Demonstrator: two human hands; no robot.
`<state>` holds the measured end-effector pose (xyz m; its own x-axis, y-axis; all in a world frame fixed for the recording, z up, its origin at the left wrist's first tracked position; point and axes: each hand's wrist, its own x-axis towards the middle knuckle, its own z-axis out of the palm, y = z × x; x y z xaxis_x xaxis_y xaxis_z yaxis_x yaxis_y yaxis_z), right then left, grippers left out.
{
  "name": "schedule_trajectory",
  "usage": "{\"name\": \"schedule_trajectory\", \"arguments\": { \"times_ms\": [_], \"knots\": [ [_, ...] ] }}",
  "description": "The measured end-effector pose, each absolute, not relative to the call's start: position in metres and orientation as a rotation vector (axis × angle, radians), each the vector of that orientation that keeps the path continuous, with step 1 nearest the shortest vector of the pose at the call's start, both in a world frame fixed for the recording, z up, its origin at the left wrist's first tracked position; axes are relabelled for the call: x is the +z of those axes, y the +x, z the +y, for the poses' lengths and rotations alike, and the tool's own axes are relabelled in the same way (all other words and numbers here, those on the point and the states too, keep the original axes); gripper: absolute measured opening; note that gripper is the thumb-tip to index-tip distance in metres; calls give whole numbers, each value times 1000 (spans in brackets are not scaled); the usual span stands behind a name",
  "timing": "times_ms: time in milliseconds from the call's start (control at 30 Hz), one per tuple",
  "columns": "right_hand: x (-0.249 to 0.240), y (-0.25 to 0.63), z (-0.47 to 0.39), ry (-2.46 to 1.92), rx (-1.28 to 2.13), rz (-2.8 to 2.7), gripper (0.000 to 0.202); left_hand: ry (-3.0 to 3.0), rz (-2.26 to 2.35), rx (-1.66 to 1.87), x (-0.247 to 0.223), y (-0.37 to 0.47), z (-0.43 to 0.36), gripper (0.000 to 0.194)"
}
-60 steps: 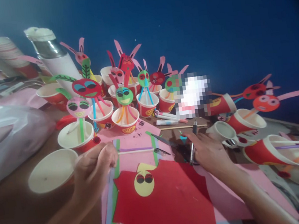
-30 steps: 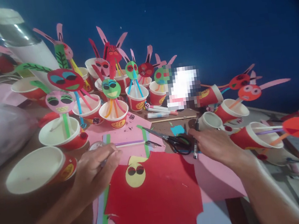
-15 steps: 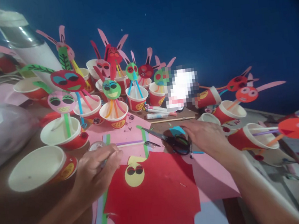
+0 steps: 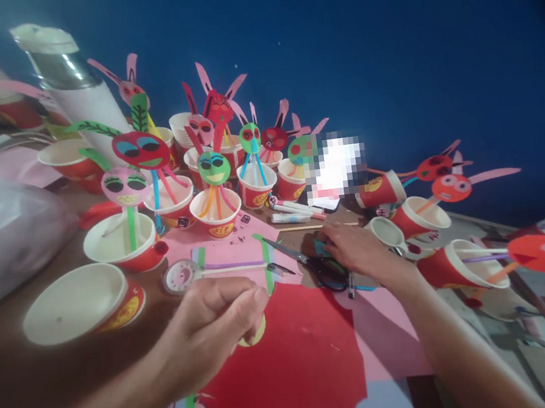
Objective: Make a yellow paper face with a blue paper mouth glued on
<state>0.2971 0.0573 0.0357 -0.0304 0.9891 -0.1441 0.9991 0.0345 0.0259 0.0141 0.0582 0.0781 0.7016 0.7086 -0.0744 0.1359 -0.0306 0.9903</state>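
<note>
My left hand (image 4: 222, 322) hangs with curled, closed fingers over the upper left of a red paper sheet (image 4: 296, 360). It mostly covers a yellow paper circle (image 4: 256, 333); what its fingers hold, if anything, is hidden. My right hand (image 4: 349, 244) rests just beyond the black-handled scissors (image 4: 328, 271), its fingertips at a small blue paper piece (image 4: 320, 247). Whether it grips that piece is unclear. Between the hands lie a purple straw (image 4: 235, 264) and a clear pen (image 4: 280, 269). A round white item with a printed dial (image 4: 181, 277) lies left of them.
Red and white paper cups with paper faces on straws, such as one with a green face (image 4: 217, 214), stand behind. Markers (image 4: 294, 217) and a bright phone (image 4: 335, 170) lie at centre back. An empty cup (image 4: 76, 304) and plastic bag (image 4: 9, 243) are left.
My left hand has moved right and now covers the yellow circle, uncovering the round dial item. My right hand has shifted slightly left, closer to the blue piece. The camera view has shifted a little.
</note>
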Motion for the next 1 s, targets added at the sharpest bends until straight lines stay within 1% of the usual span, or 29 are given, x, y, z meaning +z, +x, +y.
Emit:
{"name": "schedule_trajectory", "arguments": {
  "times_ms": [167,267,333,400,433,500,567,633,767,867,1000],
  "knots": [
    [52,294,53,2191,-191,2306,7,1376,730,477,74,26,59,44],
    [69,280,46,2310,-309,2378,8,1304,800,518,69,36,62,36],
    [76,263,41,2498,-901,2478,12,1222,808,554,65,41,63,30],
    [76,241,36,2536,-1516,2427,13,1133,767,594,59,44,63,37],
    [73,231,34,2533,-1716,2418,12,1102,746,605,55,43,62,42],
    [65,212,31,2493,-1993,2369,12,1066,744,603,48,41,61,42],
    [55,200,30,2404,-2274,2274,14,1030,788,620,42,38,60,34],
    [49,195,30,2354,-2461,2199,16,990,850,663,37,36,60,28],
    [45,196,32,2296,-2603,2124,18,944,895,684,31,34,62,25],
    [45,198,34,2261,-2566,2083,15,946,906,672,28,32,62,23],
    [44,197,35,2351,-2475,2081,12,961,890,652,28,31,62,20]
  ]
}}
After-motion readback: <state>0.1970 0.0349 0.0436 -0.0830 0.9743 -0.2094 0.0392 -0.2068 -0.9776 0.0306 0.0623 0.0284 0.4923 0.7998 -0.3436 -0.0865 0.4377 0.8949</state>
